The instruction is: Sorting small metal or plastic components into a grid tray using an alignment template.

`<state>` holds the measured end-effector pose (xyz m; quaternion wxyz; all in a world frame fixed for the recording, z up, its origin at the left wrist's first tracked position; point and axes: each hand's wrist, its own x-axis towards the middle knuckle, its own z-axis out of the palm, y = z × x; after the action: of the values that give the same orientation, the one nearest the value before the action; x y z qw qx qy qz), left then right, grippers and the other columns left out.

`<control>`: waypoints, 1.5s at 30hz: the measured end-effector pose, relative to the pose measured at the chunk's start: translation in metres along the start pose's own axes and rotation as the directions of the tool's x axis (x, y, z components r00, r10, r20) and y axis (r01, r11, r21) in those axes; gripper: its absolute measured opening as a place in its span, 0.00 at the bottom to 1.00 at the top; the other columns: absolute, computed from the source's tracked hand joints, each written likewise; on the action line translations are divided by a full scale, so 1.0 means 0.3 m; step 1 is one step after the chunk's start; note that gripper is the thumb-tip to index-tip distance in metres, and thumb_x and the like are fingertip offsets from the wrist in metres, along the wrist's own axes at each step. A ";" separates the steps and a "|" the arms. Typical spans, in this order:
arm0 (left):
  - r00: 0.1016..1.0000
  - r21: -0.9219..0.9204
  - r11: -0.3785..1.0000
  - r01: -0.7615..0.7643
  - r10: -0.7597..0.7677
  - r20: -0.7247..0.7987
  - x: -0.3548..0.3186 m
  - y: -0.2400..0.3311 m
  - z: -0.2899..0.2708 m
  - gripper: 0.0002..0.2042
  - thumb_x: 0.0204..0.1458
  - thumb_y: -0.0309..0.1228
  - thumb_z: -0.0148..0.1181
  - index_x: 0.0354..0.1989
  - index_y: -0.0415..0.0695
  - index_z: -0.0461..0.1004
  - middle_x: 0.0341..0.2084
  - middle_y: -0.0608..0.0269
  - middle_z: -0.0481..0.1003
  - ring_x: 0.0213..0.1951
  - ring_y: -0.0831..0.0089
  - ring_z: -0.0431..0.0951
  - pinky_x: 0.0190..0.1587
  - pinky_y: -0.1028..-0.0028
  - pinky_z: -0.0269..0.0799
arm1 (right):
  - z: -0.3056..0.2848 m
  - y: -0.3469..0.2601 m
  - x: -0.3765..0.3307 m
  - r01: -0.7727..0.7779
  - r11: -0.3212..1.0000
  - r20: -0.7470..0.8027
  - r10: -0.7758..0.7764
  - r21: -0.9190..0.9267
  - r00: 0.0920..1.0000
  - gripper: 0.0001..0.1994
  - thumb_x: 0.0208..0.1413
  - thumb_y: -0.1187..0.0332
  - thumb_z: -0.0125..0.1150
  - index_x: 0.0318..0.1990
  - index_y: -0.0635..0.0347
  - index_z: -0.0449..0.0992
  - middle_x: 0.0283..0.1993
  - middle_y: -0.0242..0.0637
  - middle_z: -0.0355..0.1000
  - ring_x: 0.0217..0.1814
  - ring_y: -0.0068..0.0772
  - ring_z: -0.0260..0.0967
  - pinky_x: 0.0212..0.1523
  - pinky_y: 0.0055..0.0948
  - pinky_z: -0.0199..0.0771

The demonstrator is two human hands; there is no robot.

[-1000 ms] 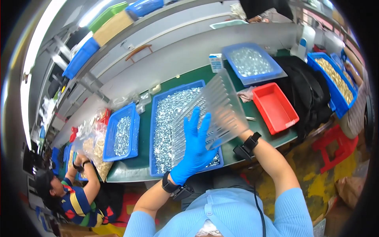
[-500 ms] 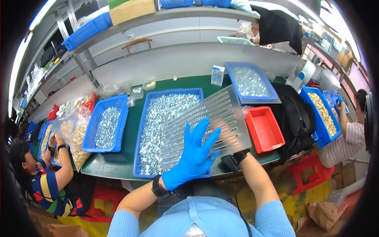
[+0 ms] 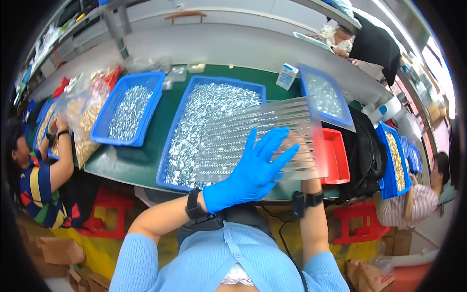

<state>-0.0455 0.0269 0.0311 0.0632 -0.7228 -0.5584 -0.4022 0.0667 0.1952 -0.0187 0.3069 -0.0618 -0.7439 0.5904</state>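
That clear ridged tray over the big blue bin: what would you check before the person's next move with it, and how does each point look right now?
1. Left hand, in a blue glove, lies flat on the clear ridged tray: ok.
2. Right hand under the tray's right part, seen only through the plastic: grip cannot tell.
3. Tray hangs over the big blue bin of small silvery parts: ok.
4. Tray's right edge reaches over the red tray: not ok if parts slide off.
5. Grooves filled with parts: cannot tell.
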 end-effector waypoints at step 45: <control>0.832 -0.073 0.835 0.546 -0.550 -0.068 -0.180 -0.771 0.012 0.15 0.47 0.39 0.57 0.40 0.44 0.73 0.33 0.48 0.73 0.33 0.53 0.75 0.36 0.61 0.71 | -0.101 -0.315 -0.132 -0.039 0.925 -0.424 0.210 0.379 0.881 0.30 0.48 0.59 0.53 0.53 0.76 0.59 0.42 0.60 0.70 0.33 0.43 0.75 0.21 0.19 0.72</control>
<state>-0.2451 0.0733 -0.0891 -0.0489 -0.5160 -0.7283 -0.4483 0.1401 0.1747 0.0562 0.4398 -0.1902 -0.5245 0.7038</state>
